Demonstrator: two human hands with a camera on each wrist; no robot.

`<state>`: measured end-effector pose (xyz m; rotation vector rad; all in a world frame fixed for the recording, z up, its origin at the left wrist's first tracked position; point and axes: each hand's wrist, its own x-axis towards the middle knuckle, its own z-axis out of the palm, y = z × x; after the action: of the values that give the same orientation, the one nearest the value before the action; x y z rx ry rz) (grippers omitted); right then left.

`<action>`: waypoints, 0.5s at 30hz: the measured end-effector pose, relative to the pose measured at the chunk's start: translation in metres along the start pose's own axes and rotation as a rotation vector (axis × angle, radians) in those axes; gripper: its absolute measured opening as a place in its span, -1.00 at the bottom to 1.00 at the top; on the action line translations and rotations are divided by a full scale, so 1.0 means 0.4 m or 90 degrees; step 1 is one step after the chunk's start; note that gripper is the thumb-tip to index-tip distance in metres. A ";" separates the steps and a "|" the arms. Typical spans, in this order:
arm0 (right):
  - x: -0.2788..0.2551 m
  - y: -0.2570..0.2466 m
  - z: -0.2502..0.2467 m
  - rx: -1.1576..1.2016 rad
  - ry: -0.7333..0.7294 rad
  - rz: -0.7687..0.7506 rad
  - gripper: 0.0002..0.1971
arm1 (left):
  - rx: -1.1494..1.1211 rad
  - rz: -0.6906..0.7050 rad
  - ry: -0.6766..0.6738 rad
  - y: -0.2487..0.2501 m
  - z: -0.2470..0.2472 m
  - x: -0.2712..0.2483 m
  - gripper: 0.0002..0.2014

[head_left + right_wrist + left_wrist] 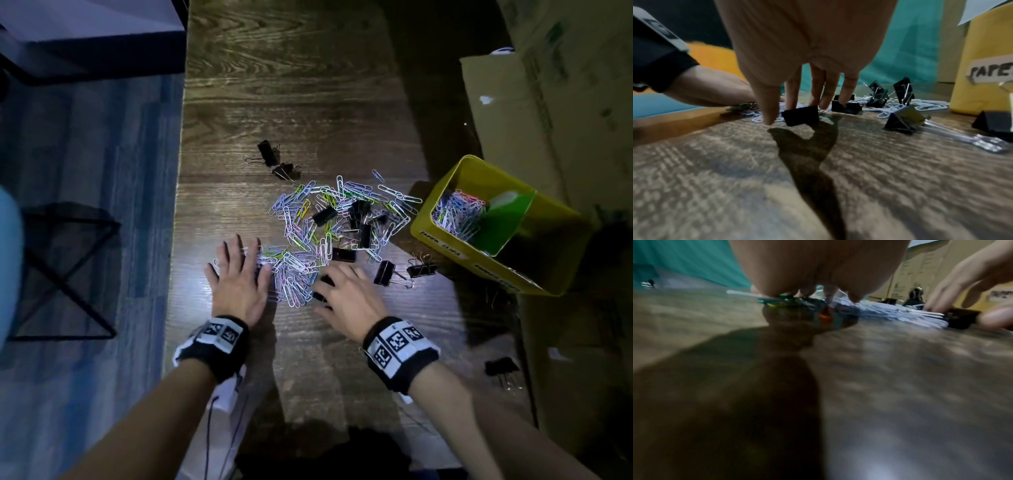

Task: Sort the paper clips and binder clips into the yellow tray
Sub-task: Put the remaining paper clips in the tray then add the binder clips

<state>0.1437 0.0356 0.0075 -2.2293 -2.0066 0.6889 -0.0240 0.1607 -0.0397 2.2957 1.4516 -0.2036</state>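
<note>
A heap of coloured paper clips (329, 222) with black binder clips mixed in lies mid-table. My left hand (245, 274) lies flat with spread, straight fingers on the heap's near-left edge; in the left wrist view its fingertips (830, 293) press on paper clips (890, 311). My right hand (329, 294) reaches down at the heap's near-right edge. Its fingers touch a black binder clip (800, 115) resting on the table, the thumb tip just left of it with a small gap. The yellow tray (442, 246) stands at right, with paper clips (459, 212) left of its green divider (503, 222).
Loose binder clips lie near the tray (385, 272), (421, 269) and farther back (267, 152). Another one (501, 368) lies at the near right. Cardboard boxes (513, 102) stand along the right side. The table's left edge (178, 205) drops to blue carpet with a black wire frame (65, 270).
</note>
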 end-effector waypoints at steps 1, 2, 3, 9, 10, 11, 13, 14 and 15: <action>-0.002 0.002 0.000 0.007 -0.008 0.023 -0.68 | 0.001 0.000 -0.005 0.019 0.012 -0.017 -0.40; -0.007 0.006 -0.002 0.016 -0.009 0.040 -0.70 | 0.001 0.004 -0.014 0.038 0.021 -0.038 -0.39; -0.013 0.011 -0.008 0.026 -0.006 0.053 -0.71 | 0.002 0.014 -0.024 0.053 0.028 -0.059 -0.37; -0.071 0.100 -0.045 0.027 0.013 0.179 -0.68 | -0.033 0.096 -0.001 0.067 0.028 -0.069 -0.37; -0.085 0.115 -0.047 0.014 0.013 0.190 -0.68 | -0.030 0.096 -0.001 0.065 0.025 -0.052 -0.37; -0.097 0.126 -0.050 0.009 0.012 0.194 -0.67 | -0.019 0.100 -0.009 0.066 0.027 -0.039 -0.37; -0.128 0.139 -0.055 0.014 0.016 0.177 -0.65 | 0.010 0.121 -0.033 0.082 0.042 -0.044 -0.36; -0.144 0.141 -0.052 0.016 0.026 0.152 -0.66 | 0.021 0.132 -0.042 0.095 0.053 -0.061 -0.35; -0.159 0.138 -0.054 0.019 0.030 0.119 -0.70 | 0.026 0.141 -0.051 0.109 0.064 -0.085 -0.34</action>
<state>0.1996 -0.0281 0.0260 -2.4143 -1.7707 0.6695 0.0021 0.1056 -0.0397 2.4296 1.1536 -0.2594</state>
